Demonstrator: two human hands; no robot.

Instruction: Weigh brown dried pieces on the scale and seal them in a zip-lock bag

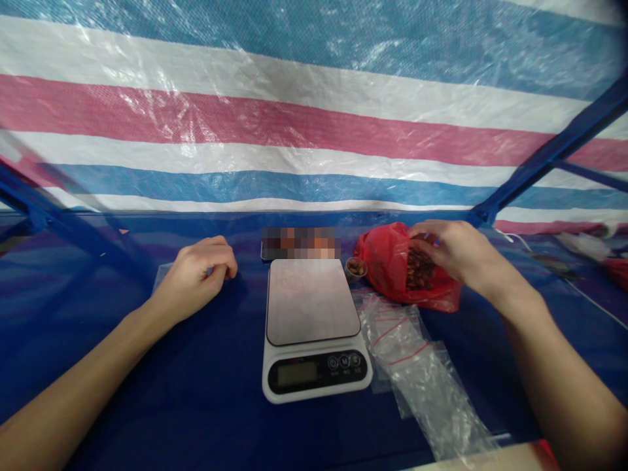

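Note:
My left hand (209, 267) rests on the blue table left of the scale, its fingers curled in with nothing visible in them. A bit of clear plastic (161, 275) shows behind that wrist. My right hand (454, 252) is at the mouth of a red plastic bag (385, 258), fingers bent together on its upper rim. Inside the bag lie many small reddish-brown pieces (419, 269), partly covered by the hand. A digital kitchen scale (314, 307) stands between my hands, with a bare plate and a blank-looking display.
A small cup (356, 268) of brown pieces stands against the bag's left side. Clear zip bags (422, 366) overlap right of the scale. A blurred-out flat object (299, 243) lies behind it. Blue metal bars (544, 160) and a striped plastic sheet (294, 124) bound the table.

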